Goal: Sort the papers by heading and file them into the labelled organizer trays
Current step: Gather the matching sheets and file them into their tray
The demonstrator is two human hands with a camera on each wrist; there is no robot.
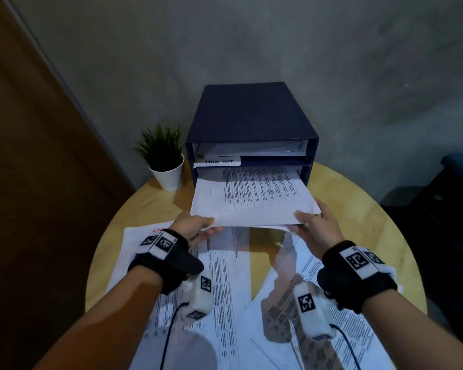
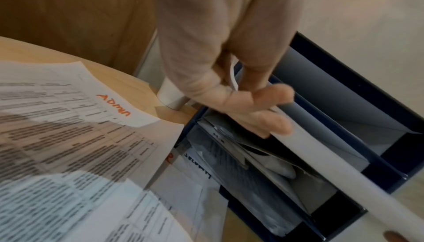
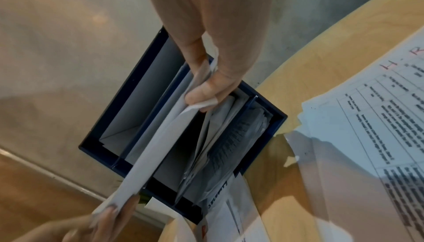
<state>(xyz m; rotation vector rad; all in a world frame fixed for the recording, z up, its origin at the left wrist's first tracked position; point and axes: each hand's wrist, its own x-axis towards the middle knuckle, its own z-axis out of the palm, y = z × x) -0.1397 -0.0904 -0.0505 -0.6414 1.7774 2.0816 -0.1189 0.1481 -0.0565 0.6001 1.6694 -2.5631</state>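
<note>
- Nearest to the person, loose printed papers (image 1: 222,303) lie fanned over the round wooden table (image 1: 364,209), overlapping from about 7 o'clock to 5 o'clock; one sheet (image 2: 114,106) at the left carries "ADMIN" in orange, another (image 3: 390,86) at the right shows a red "H R".
- Just past them, the left hand (image 1: 195,228) grips the near left corner of a sheaf of pages (image 1: 254,201), thumb on top and fingers (image 2: 273,117) curled beneath.
- The right hand (image 1: 318,225) pinches the near right corner of the same sheaf, thumb over the top and fingers under it.
- The sheaf sits at 12 o'clock, its far end already inside the second slot of the dark blue organizer (image 1: 249,116), its near end out over the table.
- A white label (image 1: 218,162) is fixed above that slot; its writing is too blurred to read.
- The top slot holds pale sheets, and the wrist views show lower trays stuffed with more paper.
- At 11 o'clock, beside the organizer, stands a small green plant in a white pot (image 1: 167,177).
</note>
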